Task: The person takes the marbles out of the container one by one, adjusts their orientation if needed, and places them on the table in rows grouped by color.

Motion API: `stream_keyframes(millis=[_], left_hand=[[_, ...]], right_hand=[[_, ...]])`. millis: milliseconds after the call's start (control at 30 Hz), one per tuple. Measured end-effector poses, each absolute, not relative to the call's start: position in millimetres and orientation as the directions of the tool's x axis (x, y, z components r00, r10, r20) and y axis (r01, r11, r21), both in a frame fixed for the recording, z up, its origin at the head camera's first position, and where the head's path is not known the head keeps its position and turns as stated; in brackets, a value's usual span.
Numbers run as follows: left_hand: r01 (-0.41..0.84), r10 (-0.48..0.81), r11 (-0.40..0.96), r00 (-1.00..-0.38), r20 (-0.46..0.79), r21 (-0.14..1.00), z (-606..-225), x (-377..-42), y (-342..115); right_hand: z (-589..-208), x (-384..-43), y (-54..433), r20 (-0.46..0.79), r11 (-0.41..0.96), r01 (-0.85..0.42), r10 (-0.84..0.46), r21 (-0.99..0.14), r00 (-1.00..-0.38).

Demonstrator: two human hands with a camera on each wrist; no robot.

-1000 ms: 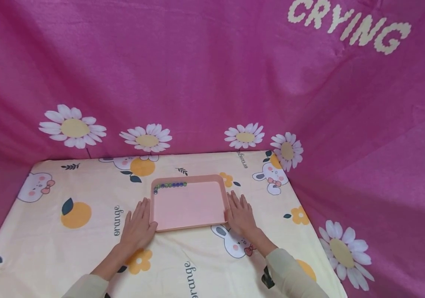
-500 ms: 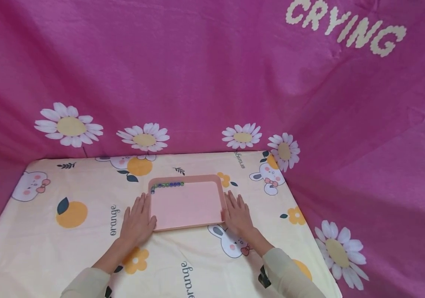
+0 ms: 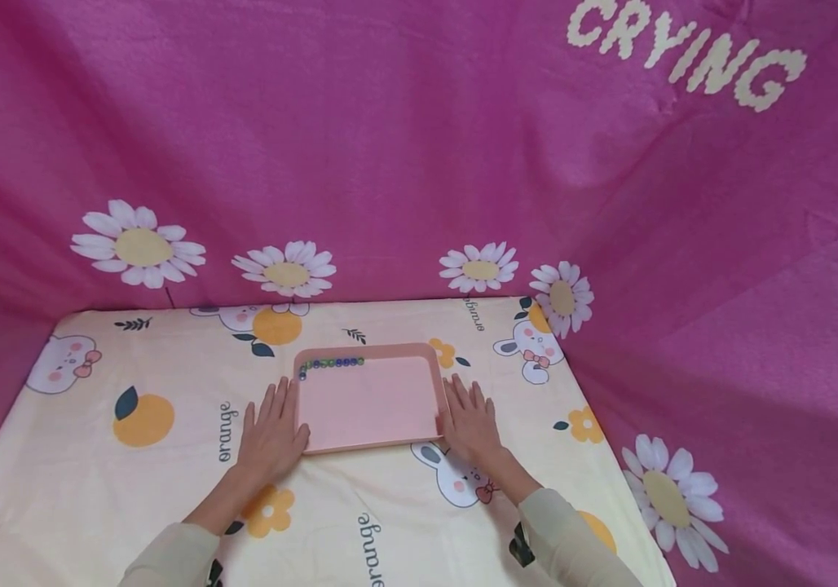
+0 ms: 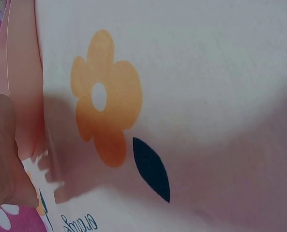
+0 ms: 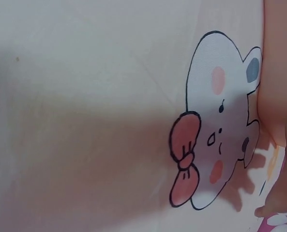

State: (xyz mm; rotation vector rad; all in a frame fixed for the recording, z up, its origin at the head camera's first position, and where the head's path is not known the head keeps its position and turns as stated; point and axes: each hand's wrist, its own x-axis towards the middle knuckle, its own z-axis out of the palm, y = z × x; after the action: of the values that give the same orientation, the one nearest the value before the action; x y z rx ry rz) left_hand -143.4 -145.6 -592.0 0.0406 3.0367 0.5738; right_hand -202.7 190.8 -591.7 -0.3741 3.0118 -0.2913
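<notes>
A shallow pink tray (image 3: 371, 408) lies flat on the patterned cloth. Along its far wall, from the far left corner to about the middle, runs a line of small blue and green marbles (image 3: 338, 363); a couple of them turn down the left side. My left hand (image 3: 268, 436) rests palm down at the tray's left side, fingers straight and thumb by the near corner. At the opposite side my right hand (image 3: 472, 420) lies likewise, its thumb against the tray. Both wrist views show the tray's outer wall (image 4: 24, 82) beside part of a hand; fingertips are hidden there.
A cream tablecloth (image 3: 169, 505) printed with rabbits, oranges and flowers covers the table. Magenta curtains (image 3: 390, 163) with daisies hang close behind the table and at its sides. Small dark devices sit under both sleeves (image 3: 562, 530).
The head view has shifted slightly. Hands, tray and marbles keep the same places relative to each other.
</notes>
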Motion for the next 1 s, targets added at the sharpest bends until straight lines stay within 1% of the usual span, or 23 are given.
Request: stream_keyframes(millis=[100, 200, 267, 333, 400, 467, 600, 700, 800, 1000], left_hand=[[0.014, 0.032, 0.932, -0.999, -0.044, 0.363, -591.4, -143.6, -145.7], [0.014, 0.031, 0.933, -0.999, -0.044, 0.359, -591.2, -143.8, -145.4], [0.017, 0.033, 0.936, -0.999, -0.040, 0.353, -591.0, -144.5, -145.0], [0.019, 0.033, 0.940, -0.999, -0.037, 0.342, -590.9, -145.2, -144.6], [0.017, 0.031, 0.943, -0.999, -0.036, 0.333, -590.7, -145.7, -144.6], [0.014, 0.027, 0.945, -0.999, -0.037, 0.326, -591.2, -146.0, -144.7], [0.009, 0.025, 0.946, -0.999, -0.046, 0.324, -591.6, -145.2, -144.9], [0.006, 0.025, 0.946, -0.998, -0.055, 0.324, -591.2, -144.5, -144.7], [0.002, 0.021, 0.946, -0.998, -0.054, 0.324, -590.5, -144.4, -144.7], [0.000, 0.015, 0.948, -0.999, -0.045, 0.318, -590.8, -145.4, -145.0]], right_hand=[[-588.8, -204.0, 190.8, -0.010, 0.942, -0.261, -0.269, -0.210, -0.963], [-586.5, -207.2, 189.7, 0.107, 0.924, -0.327, -0.312, -0.199, -0.944], [-583.4, -211.2, 186.3, 0.196, 0.903, -0.380, -0.343, -0.199, -0.919], [-578.5, -215.3, 180.0, 0.257, 0.880, -0.418, -0.360, -0.226, -0.897], [-570.7, -218.0, 171.1, 0.272, 0.846, -0.439, -0.365, -0.301, -0.890], [-564.9, -219.7, 160.5, 0.238, 0.808, -0.414, -0.342, -0.420, -0.909], [-561.4, -222.6, 139.5, 0.125, 0.696, -0.284, -0.271, -0.660, -0.954], [-562.7, -227.6, 125.3, 0.068, 0.596, -0.207, -0.247, -0.775, -0.967], [-563.4, -232.7, 112.8, 0.015, 0.539, -0.142, -0.232, -0.830, -0.973], [-568.5, -239.5, 91.5, -0.095, 0.588, -0.024, -0.170, -0.809, -0.981]])
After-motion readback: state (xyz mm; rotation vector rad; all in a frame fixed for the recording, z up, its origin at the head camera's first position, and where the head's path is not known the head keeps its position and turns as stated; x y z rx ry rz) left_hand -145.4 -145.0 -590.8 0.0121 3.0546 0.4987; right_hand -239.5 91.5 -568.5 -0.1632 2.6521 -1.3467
